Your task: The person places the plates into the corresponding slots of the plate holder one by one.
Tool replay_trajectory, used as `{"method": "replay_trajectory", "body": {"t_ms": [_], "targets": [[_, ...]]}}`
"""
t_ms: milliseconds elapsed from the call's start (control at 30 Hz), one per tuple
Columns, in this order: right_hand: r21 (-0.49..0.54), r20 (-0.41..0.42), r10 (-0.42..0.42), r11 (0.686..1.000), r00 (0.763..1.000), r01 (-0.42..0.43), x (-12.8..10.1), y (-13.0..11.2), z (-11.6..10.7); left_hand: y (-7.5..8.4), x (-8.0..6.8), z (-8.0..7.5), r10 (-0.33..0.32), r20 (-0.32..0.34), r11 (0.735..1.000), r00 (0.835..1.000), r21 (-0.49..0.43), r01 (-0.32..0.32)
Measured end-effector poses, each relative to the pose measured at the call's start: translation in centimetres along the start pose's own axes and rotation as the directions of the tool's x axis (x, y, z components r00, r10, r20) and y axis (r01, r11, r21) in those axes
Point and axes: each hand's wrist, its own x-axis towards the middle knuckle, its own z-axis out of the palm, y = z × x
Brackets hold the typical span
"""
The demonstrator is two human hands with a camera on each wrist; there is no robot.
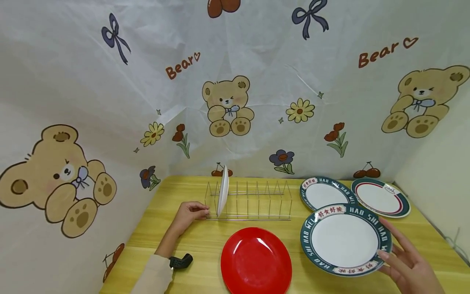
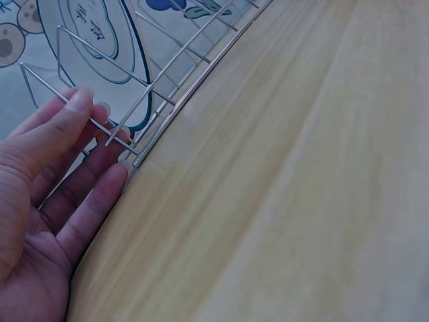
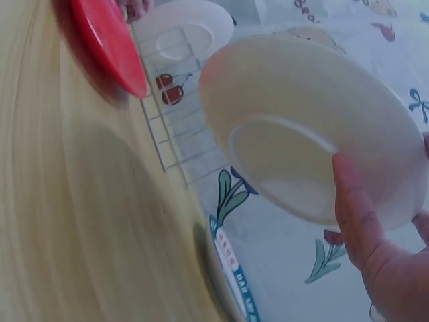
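Observation:
A wire dish rack (image 1: 253,204) stands at the back of the table, with one plate (image 1: 223,192) upright near its left end. My left hand (image 1: 189,214) pinches the rack's left end; in the left wrist view the thumb and fingers (image 2: 80,100) close round its wire. On the right, my right hand (image 1: 407,261) grips a white plate with a dark green lettered rim (image 1: 345,241) by its right edge, raised and tilted above the table. The right wrist view shows this plate's pale underside (image 3: 288,127) with a finger against it.
A red plate (image 1: 256,261) lies at the front middle of the table (image 1: 198,253). Two more green-rimmed plates, one lettered (image 1: 324,194) and one with a red ring (image 1: 380,197), lie at the back right. A bear-print cloth (image 1: 264,81) hangs behind.

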Motion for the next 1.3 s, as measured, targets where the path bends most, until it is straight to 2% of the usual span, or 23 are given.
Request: {"method": "replay_trajectory", "body": {"t_ms": [67,267,433,767,933,1100,1300], "targets": [[-0.018,0.021,0.003,1.0,1.0,-0.002,0.2,-0.6,0.7,0.0,0.0,-0.1,-0.006,0.002,1.0,1.0,0.003,0.006],[-0.103,0.124,-0.062,0.992,0.99,0.075,1.0,-2.4,2.6,0.1,0.0,-0.2,-0.013,0.004,1.0,1.0,0.007,0.013],[-0.101,0.178,-0.129,0.984,0.976,0.148,1.7,-4.2,4.2,0.2,0.1,0.0,-0.013,-0.005,1.0,1.0,0.01,0.013],[-0.022,0.205,-0.224,0.972,0.953,0.233,3.5,-6.7,8.4,0.3,0.0,0.0,0.009,0.004,1.0,1.0,0.019,-0.009],[-0.04,0.224,-0.246,0.964,0.943,0.261,4.4,-7.6,10.9,0.2,-0.1,0.0,-0.007,0.002,1.0,1.0,0.018,0.007],[-0.03,0.24,-0.285,0.953,0.928,0.301,5.6,-7.7,12.5,0.4,0.0,0.2,0.0,0.016,1.0,1.0,0.008,0.0],[-0.093,0.228,-0.271,0.95,0.935,0.298,7.0,-7.8,14.5,0.4,0.0,0.0,-0.006,0.008,1.0,1.0,-0.017,0.006]]}}
